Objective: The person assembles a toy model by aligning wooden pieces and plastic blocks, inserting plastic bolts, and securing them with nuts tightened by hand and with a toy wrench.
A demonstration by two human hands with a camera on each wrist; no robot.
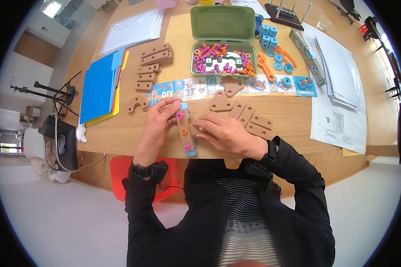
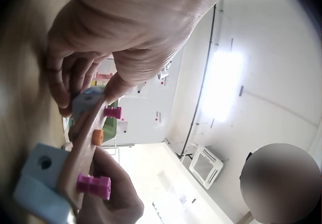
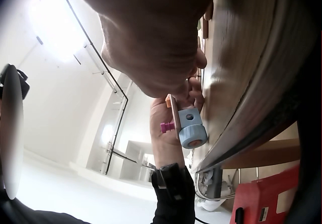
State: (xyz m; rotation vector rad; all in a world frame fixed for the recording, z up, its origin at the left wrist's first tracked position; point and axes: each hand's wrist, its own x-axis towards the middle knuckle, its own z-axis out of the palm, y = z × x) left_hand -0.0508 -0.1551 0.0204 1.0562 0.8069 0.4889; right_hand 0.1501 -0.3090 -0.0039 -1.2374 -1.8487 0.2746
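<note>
The bar point(image 1: 182, 123) lies close to the near edge of the desk point(image 1: 116, 137), left of that edge's middle, its length running from near to far. Fitted in its upper face: one orange screw point(image 1: 184, 131) at the centre and one purple screw point(image 1: 179, 115) toward each end. A blue block point(image 2: 45, 162) sits beneath the near end; a second blue block point(image 1: 184, 106) sits beneath the far end.

The left hand point(image 1: 158, 119) is closed on the far end of the bar, thumb on the brown face, fingers around the block. The right hand point(image 1: 226, 131) pinches a short strip point(image 1: 194, 129) at the right side of the bar's middle; the fingers cover much of it, so whether it is joined to the bar cannot be confirmed.

Beyond the hands, two triangular plates point(image 1: 221, 102) and several loose strips point(image 1: 259, 125) lie to the right. The instruction sheet point(image 1: 200, 90) crosses the desk behind them. Behind the sheet, toward the far edge, stands the open green box point(image 1: 223, 26), containing purple and orange hardware. Folders point(image 1: 98, 84) lie along the left edge; a level point(image 1: 308, 58) and papers point(image 1: 334, 71) lie toward the right edge.
</note>
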